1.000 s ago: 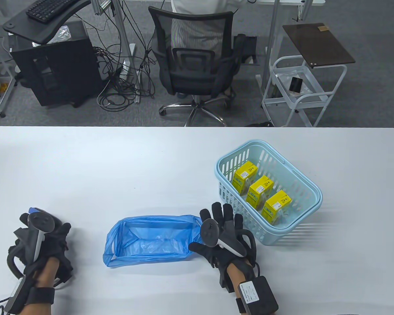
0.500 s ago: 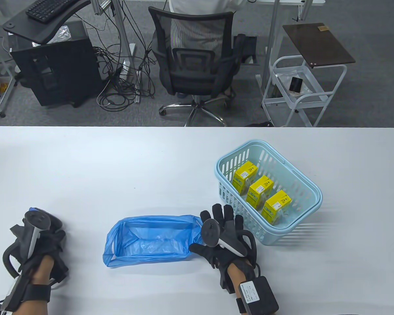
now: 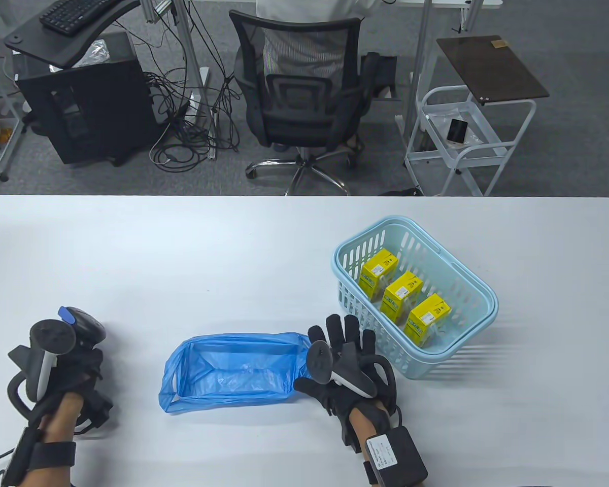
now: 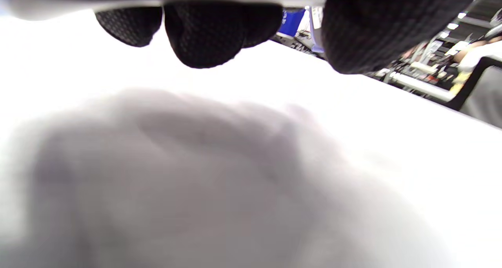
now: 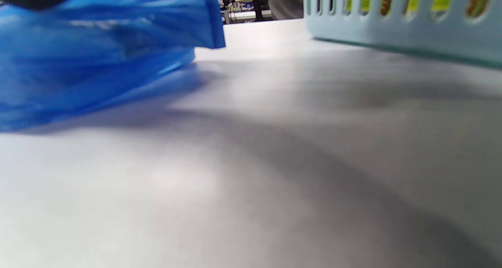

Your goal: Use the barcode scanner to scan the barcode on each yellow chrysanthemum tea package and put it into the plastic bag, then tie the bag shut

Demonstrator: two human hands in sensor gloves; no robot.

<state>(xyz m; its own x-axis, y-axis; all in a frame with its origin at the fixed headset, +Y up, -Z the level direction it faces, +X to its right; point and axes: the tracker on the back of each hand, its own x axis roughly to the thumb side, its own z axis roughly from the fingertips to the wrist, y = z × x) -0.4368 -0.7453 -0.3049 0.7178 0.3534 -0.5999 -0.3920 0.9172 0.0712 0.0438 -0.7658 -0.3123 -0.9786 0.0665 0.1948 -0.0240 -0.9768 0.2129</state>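
Three yellow tea packages (image 3: 402, 298) stand in the basket (image 3: 467, 350). Left hand (image 3: 73, 368) grips the barcode scanner (image 3: 83, 327); right hand (image 3: 347, 368), fingers straight, rests beside the blue bag (image 3: 223, 373).

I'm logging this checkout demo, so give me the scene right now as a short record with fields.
left hand: grips the barcode scanner, near the table's left edge
right hand: open, fingers spread, between bag and basket
blue plastic bag: lying open, no package visible inside
light blue basket: holds three yellow tea packages
packages bagged: none
bag tied: no
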